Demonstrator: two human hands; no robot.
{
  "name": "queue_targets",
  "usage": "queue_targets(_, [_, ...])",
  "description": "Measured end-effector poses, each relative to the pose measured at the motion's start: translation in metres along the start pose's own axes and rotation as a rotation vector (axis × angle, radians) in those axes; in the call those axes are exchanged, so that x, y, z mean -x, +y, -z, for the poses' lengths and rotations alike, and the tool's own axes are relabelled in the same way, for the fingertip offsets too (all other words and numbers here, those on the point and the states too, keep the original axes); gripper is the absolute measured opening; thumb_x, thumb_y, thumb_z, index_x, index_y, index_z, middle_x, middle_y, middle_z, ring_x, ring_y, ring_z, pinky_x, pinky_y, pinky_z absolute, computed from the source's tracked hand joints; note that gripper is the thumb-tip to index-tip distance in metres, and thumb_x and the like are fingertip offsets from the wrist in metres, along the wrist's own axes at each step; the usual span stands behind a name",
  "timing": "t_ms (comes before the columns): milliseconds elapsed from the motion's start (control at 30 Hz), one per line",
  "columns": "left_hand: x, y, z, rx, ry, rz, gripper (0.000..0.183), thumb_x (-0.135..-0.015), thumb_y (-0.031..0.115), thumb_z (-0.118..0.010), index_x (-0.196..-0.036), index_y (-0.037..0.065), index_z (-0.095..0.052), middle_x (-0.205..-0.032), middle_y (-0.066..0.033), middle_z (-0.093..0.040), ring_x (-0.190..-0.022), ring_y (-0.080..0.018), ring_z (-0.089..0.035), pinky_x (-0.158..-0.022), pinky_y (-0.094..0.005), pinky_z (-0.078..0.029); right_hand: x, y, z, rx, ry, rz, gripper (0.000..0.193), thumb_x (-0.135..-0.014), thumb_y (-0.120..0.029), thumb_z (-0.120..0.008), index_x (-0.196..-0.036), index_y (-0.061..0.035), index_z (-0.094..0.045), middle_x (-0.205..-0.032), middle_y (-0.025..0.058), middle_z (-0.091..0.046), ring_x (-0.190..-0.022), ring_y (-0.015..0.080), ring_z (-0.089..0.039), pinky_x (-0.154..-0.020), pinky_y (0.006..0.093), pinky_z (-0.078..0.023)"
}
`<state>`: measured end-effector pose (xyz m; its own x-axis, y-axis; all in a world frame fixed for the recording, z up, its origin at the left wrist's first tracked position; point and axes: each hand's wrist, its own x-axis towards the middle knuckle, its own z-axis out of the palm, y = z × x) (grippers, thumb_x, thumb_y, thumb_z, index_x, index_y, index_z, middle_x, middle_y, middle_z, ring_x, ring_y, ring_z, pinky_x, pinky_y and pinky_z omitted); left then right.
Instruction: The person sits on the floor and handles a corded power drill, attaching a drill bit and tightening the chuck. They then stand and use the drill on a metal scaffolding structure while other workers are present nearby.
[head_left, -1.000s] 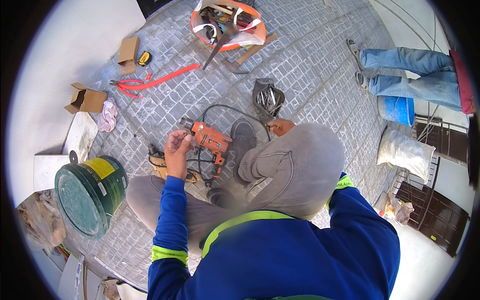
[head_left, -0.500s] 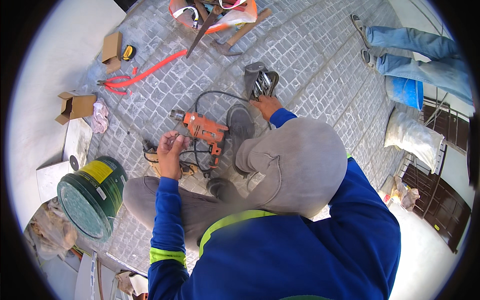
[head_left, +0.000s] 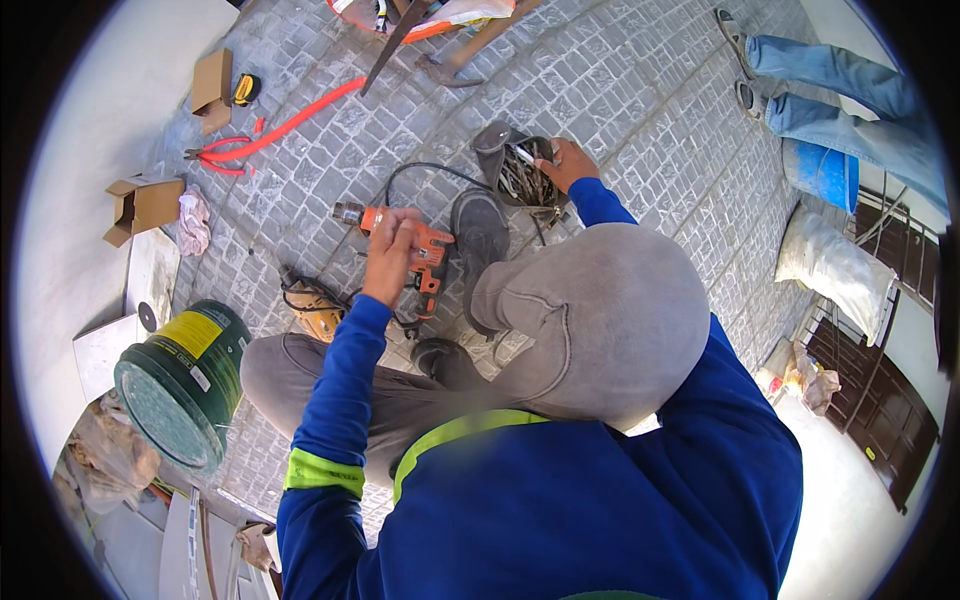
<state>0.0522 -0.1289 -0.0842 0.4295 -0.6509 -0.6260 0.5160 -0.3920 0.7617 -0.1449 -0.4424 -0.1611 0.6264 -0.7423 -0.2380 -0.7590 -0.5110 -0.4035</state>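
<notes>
An orange power drill [head_left: 432, 250] with a silver chuck lies on the paving in front of my left foot. My left hand [head_left: 390, 258] hovers over the drill's body; its fingers are bent and blurred, and whatever they hold cannot be made out. A dark grey pouch [head_left: 490, 140] stands open past my right shoe, full of thin metal drill bits [head_left: 522, 180]. At its right rim, my right hand [head_left: 572, 166] grips the edge, with the thumb over the opening. A small whitish piece [head_left: 524, 154] shows beside the thumb.
A second, yellowish power tool [head_left: 315, 308] lies by my left knee. Pliers [head_left: 215, 155], a red hose [head_left: 300, 118], a saw [head_left: 392, 45], a hammer [head_left: 450, 72] and a tape measure [head_left: 246, 90] lie farther off. A green bucket [head_left: 205, 365] stands left. Another person's legs [head_left: 835, 75] are far right.
My left hand has moved right and up, from beside the chuck to over the drill. My right hand has shifted from the pouch's near end to its right rim, and the pouch gapes wider.
</notes>
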Motion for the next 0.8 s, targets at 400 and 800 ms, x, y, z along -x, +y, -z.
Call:
queue_targets(400, [-0.129,-0.053,-0.109,-0.752,-0.256,-0.14,0.06,-0.085,0.039,-0.071,-0.132,0.005,-0.059,-0.13,-0.0233,-0.06,-0.12,-0.0363,-0.058,-0.101,-0.0403,-0.045,0.003,0.005,-0.003,0.006,-0.123,0.007,0.02,-0.086,-0.025,-0.067,-0.092,-0.0064,-0.062,-0.085,0.0188,-0.065,-0.085,0.042,-0.063,-0.073,0.0505,-0.047])
queue_targets(800, [-0.109,-0.032,-0.082,-0.177,0.13,-0.052,0.052,-0.087,0.023,-0.073,-0.134,0.006,-0.059,-0.122,-0.015,-0.067,-0.075,-0.0171,-0.072,-0.076,-0.0316,-0.055,-0.06,-0.048,0.011,0.024,-0.161,0.332,0.021,-0.092,-0.026,-0.062,-0.103,-0.0075,-0.066,-0.102,0.014,-0.067,-0.097,0.0349,-0.063,-0.082,0.044,-0.05])
